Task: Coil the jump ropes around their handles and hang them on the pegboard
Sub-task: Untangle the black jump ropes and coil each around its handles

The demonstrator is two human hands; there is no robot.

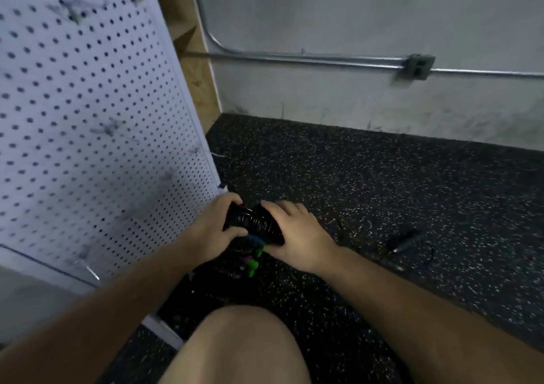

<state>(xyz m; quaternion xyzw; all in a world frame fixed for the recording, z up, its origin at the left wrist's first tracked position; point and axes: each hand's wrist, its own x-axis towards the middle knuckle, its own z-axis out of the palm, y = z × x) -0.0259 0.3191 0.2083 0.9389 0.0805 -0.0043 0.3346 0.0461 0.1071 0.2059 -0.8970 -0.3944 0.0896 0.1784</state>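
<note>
No legible text, label, brand, number or sign. Nothing readable on pegboard [88,104], coiled black rope [253,221] or grey wall box [418,66]; frame blurred.

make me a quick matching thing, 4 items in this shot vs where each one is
Things:
1. coiled black rope
2. pegboard
3. outlet box
4. loose black handle

Places:
a. mounted on the wall
b. lying on the floor, to the right of the hands
c. gripped by the left hand and the right hand
d. standing at the left of the view

Pairs: 1-c, 2-d, 3-a, 4-b
</note>
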